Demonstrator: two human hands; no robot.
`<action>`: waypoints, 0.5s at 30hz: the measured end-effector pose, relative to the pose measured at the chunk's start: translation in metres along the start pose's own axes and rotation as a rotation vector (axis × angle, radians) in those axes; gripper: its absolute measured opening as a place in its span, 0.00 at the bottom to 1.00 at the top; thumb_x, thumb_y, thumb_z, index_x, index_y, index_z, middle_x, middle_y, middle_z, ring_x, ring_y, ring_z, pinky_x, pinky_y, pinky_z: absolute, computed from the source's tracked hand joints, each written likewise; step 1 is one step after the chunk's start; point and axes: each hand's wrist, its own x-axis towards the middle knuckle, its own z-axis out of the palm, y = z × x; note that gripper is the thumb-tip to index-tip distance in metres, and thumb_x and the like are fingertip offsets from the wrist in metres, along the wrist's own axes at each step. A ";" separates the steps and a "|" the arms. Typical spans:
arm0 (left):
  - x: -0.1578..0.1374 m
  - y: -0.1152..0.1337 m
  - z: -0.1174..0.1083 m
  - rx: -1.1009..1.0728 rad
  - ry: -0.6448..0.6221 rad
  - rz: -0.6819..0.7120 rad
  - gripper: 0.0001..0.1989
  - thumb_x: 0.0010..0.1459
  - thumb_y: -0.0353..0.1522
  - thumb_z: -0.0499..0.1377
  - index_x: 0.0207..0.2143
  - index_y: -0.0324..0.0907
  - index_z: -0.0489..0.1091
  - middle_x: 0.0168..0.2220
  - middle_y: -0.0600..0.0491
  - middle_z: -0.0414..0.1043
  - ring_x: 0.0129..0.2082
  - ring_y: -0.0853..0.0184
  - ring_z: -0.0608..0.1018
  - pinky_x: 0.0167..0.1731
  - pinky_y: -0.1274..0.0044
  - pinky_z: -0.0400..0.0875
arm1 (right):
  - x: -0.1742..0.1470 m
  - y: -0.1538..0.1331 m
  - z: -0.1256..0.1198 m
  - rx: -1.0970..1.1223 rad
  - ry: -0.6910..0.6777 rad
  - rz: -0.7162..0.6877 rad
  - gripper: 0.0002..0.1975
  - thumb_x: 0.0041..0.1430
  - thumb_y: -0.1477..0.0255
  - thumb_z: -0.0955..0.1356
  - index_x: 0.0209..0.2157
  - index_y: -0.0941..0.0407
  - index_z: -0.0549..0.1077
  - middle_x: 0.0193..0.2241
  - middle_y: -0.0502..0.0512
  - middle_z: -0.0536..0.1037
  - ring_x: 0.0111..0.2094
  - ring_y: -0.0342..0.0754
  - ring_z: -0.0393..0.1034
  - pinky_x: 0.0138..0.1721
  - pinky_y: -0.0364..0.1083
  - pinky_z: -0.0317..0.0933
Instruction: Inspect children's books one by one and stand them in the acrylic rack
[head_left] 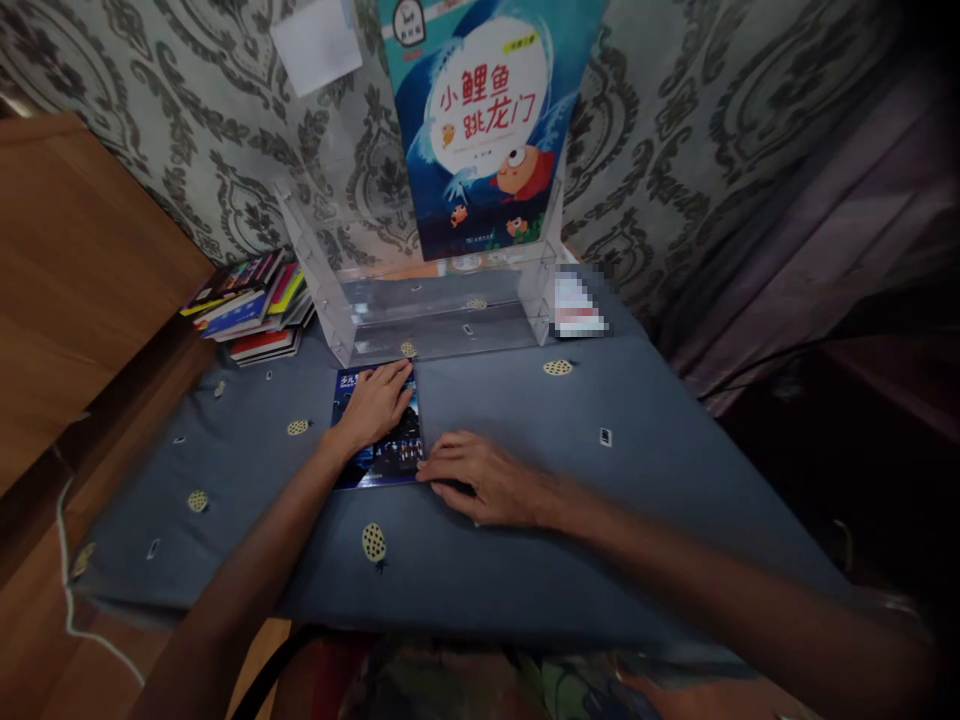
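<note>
A dark blue book (pixel 382 462) with a glossy cover lies flat on the cloth-covered table (pixel 510 570). My left hand (pixel 375 403) rests on its upper part, fingers stretched out over the cover and hiding some of it. At the book's lower right corner, my right hand (pixel 484 478) touches the edge with its fingertips; whether the corner is pinched between them I cannot tell. Just behind the book stands a clear acrylic rack (pixel 442 335). On the rack a blue picture book (pixel 487 215) with cartoon fish stands upright, leaning back.
A stack of books (pixel 259 305) sits at the table's back left. Beside the rack on the right lies a blurred-out item (pixel 577 305). A wooden cabinet (pixel 90 290) borders the left side, and a white cable (pixel 66 570) runs along the floor there. Patterned wallpaper (pixel 652 130) covers the wall behind.
</note>
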 end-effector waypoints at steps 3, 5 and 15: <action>-0.010 0.000 0.003 -0.032 -0.007 0.015 0.22 0.71 0.35 0.47 0.63 0.39 0.61 0.66 0.43 0.62 0.65 0.59 0.66 0.63 0.64 0.60 | 0.000 -0.001 0.000 -0.019 0.012 -0.012 0.12 0.66 0.76 0.64 0.45 0.59 0.78 0.37 0.59 0.81 0.42 0.51 0.71 0.46 0.51 0.67; -0.020 -0.002 0.003 -0.041 -0.003 0.017 0.23 0.71 0.35 0.47 0.64 0.38 0.60 0.66 0.42 0.61 0.66 0.60 0.64 0.64 0.65 0.58 | 0.000 0.000 0.002 -0.025 0.028 -0.012 0.12 0.66 0.76 0.64 0.45 0.59 0.78 0.37 0.59 0.81 0.42 0.51 0.71 0.45 0.51 0.67; -0.073 -0.043 0.001 -0.099 0.128 -0.219 0.23 0.70 0.37 0.46 0.62 0.36 0.63 0.65 0.41 0.63 0.65 0.58 0.67 0.64 0.63 0.61 | 0.009 -0.001 0.000 0.004 0.038 0.039 0.12 0.66 0.75 0.64 0.45 0.57 0.79 0.39 0.59 0.82 0.44 0.51 0.73 0.48 0.54 0.67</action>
